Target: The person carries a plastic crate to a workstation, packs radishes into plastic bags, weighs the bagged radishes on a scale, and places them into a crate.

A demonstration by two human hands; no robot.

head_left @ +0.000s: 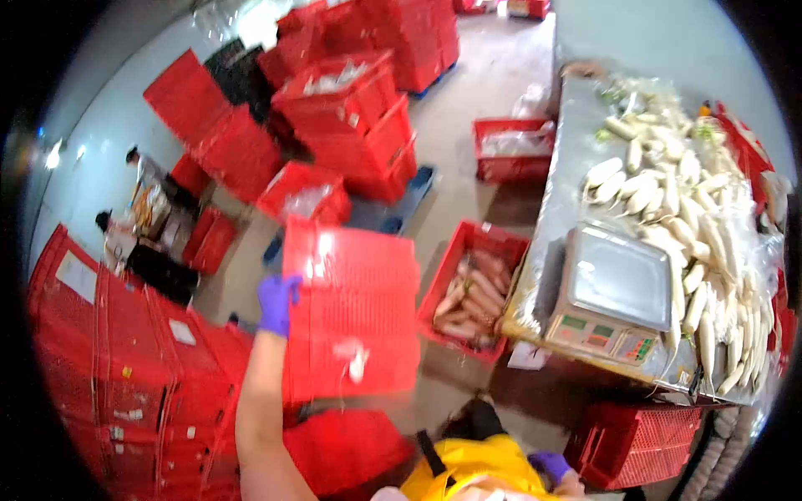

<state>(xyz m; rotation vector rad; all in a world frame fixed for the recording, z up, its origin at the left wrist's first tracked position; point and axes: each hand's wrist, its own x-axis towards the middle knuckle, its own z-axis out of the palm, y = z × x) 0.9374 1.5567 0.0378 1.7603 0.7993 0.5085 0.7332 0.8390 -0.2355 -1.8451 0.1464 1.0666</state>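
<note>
Far left of our hands, we see stacked crates (129,367). Our gloved left hand (278,302) grasps the left edge of a red crate (368,292) in the middle. Just right sits a root-filled crate (455,342). Our right hand (549,465) is near, beside a yellow apron (480,463); we cannot tell its grip. Rightmost, a scale (618,280) adjoins white radishes (706,238).

The metal tabletop (576,150) carried a loose heap of white radishes (647,194), a digital scale (618,280) at the near end and clear plastic (656,88) towards the far end. On the floor (493,75) alongside stood a filled red crate (494,240); a blue pallet (424,180) lay farther left.
</note>
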